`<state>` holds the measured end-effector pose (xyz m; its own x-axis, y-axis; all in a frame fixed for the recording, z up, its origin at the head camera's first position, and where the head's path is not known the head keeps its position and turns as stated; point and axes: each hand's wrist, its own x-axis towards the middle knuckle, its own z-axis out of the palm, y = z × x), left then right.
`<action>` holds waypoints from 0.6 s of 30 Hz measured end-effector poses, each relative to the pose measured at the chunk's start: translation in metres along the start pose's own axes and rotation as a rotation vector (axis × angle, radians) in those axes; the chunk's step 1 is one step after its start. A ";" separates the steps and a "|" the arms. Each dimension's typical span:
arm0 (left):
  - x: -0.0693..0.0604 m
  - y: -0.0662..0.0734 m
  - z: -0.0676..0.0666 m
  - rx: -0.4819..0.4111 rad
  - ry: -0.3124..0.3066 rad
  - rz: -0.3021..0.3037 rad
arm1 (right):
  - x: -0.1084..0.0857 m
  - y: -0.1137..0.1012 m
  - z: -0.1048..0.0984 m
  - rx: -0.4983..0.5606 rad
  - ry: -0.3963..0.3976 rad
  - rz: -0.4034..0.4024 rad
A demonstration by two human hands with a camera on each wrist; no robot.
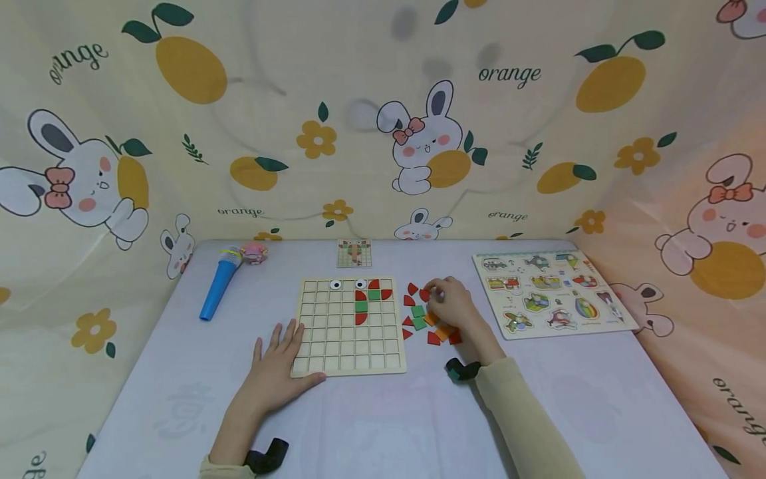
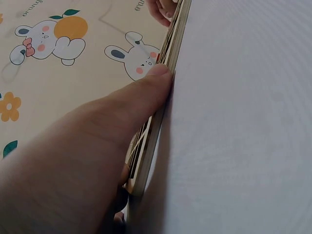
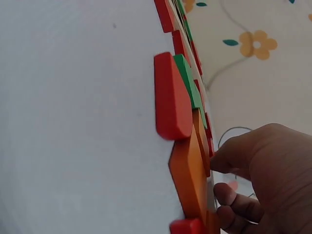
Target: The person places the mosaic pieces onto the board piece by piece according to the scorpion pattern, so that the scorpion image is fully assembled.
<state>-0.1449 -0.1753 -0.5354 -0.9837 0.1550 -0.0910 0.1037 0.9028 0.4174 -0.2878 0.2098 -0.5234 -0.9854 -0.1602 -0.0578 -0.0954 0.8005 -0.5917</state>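
Note:
My left hand [image 1: 274,366] lies spread at the front left corner of a wooden grid board [image 1: 329,342]. Its thumb [image 2: 151,85] rests along the board's front edge. Set in the board are two eye pieces [image 1: 336,285], several red quarter-round pieces [image 1: 361,319] and two green squares [image 1: 361,307]. To the right, my right hand [image 1: 450,303] reaches into loose pieces, with fingertips bent at a red piece [image 1: 424,295]; whether they pinch it is hidden. Orange pieces [image 3: 187,175], green squares [image 1: 417,311] and a red block [image 3: 171,97] lie beside those fingers.
A small pattern card [image 1: 354,253] lies behind the board. At the back left are a blue toy microphone [image 1: 218,286] and a pink toy [image 1: 254,253]. A picture puzzle board [image 1: 550,293] lies at the right. Patterned cloth [image 1: 359,153] hangs behind the white table [image 1: 383,426].

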 end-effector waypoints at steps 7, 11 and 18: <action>0.000 0.000 -0.002 -0.009 -0.009 -0.004 | 0.002 -0.006 0.006 -0.052 0.006 -0.027; -0.001 0.000 -0.002 -0.008 -0.013 -0.004 | 0.003 -0.007 0.006 -0.051 0.010 -0.035; -0.002 0.003 -0.005 -0.006 -0.022 -0.008 | 0.000 -0.005 0.004 -0.010 0.010 -0.013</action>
<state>-0.1431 -0.1747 -0.5296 -0.9810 0.1569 -0.1142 0.0951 0.9016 0.4220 -0.2873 0.2037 -0.5233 -0.9854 -0.1650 -0.0425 -0.1095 0.8042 -0.5842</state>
